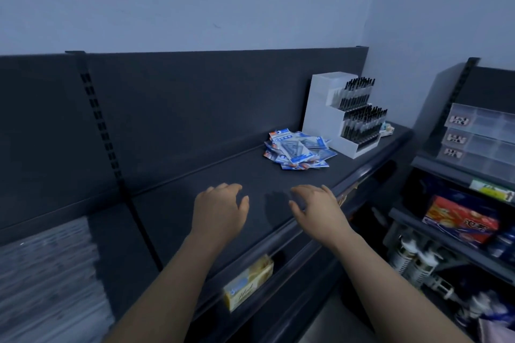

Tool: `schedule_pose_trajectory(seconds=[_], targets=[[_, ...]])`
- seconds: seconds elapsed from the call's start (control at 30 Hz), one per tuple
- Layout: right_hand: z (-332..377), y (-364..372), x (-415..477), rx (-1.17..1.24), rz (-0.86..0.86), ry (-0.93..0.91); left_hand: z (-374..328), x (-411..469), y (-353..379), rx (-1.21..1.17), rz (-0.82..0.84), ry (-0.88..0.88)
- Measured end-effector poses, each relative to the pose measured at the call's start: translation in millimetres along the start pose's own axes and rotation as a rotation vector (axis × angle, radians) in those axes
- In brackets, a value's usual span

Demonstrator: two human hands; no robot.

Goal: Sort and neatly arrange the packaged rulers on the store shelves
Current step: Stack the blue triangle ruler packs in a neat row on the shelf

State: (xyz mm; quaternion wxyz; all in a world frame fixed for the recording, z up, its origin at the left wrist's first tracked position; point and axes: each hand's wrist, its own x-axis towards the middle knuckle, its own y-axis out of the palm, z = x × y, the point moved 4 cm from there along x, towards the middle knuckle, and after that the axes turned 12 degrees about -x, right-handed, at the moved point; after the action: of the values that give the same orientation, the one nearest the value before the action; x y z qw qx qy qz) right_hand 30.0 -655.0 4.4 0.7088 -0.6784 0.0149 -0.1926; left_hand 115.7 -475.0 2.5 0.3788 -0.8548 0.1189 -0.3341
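Over the dark top shelf (pixel 195 184), left hand (pixel 220 209) and right hand (pixel 316 207) hover, fingers loosely spread, holding nothing. Packaged rulers (pixel 298 149) lie heaped well beyond, just beside the white pen display (pixel 328 117). Advice: reach in, gather the heap, square edges together, labels facing one way.

We get a single view: wide-angle head cam, sitting above the top shelf (pixel 250 172), pointing forward and down, angled right toward the room corner (pixel 372 36). Close in: left hand (pixel 220 210) and right hand (pixel 317 209) sit near frame centre. Edges blur.
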Motion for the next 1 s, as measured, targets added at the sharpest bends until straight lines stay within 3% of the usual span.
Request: schedule_pose_trajectory(seconds=[0.37,0.63,0.87,1.0], targets=[[-61,41,114,0.106,0.008,0.122,18,126,92,0.050,0.178,-0.115],[-100,65,190,0.027,0.046,0.184,34,167,143,0.113,0.320,-0.214],[-118,101,249,-0.158,0.166,0.227,47,179,170,0.085,0.286,-0.372],[-125,117,260,0.007,0.204,0.214,55,185,179,-0.067,0.139,-0.438]])
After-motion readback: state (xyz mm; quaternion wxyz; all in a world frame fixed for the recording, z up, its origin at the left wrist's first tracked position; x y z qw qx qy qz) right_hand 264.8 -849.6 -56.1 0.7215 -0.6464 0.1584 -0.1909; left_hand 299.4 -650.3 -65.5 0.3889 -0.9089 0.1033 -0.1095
